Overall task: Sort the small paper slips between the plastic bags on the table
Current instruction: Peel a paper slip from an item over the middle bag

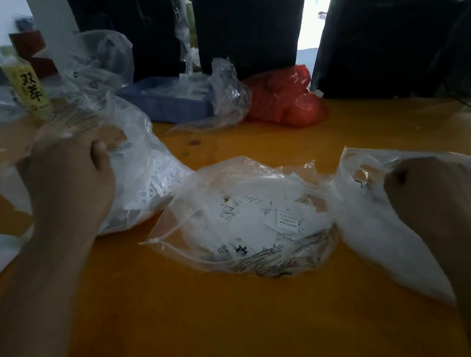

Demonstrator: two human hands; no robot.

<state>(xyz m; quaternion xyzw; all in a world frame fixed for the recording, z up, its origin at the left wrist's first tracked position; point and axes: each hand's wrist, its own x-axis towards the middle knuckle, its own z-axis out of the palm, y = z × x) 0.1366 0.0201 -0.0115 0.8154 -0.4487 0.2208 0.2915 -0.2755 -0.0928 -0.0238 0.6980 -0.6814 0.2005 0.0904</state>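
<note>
Left hand point(71, 173) gripping left bag point(139, 165), right hand point(448, 208) inside right bag point(372, 228) (grasp unclear), slip-filled middle bag point(252, 220) between.

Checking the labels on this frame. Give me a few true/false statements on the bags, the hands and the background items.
1. Three clear bags lie in the front row: left bag, middle bag, right bag. True.
2. The left hand is on the middle bag. False: it rests on the left bag.
3. The red bag lies behind the front row. True.
4. The right hand is at the blue tray. False: it is at the right bag.
5. The table is white. False: orange-yellow.
</note>
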